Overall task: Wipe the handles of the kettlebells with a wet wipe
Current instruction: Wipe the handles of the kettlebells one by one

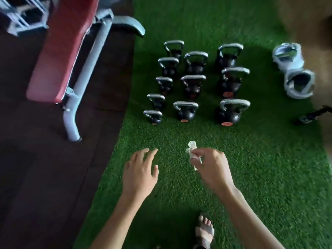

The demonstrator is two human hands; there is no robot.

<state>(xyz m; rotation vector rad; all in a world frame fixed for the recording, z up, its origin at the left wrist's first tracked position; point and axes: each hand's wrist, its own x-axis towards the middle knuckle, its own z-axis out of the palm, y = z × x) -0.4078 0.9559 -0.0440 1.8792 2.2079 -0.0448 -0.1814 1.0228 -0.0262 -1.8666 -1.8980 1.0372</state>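
— The wet wipe is pinched, crumpled, in the right hand; the left hand has its fingers spread, empty.
— The kettlebells stand farther off on the turf. I'd unfold it first, then wrap the nearest handle.

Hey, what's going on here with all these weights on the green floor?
A person stands over rows of black kettlebells set on green turf. Their right hand pinches a crumpled white wet wipe, while the left hand is open and holds nothing. Neither hand touches a kettlebell at this moment, so no handle is being wiped.
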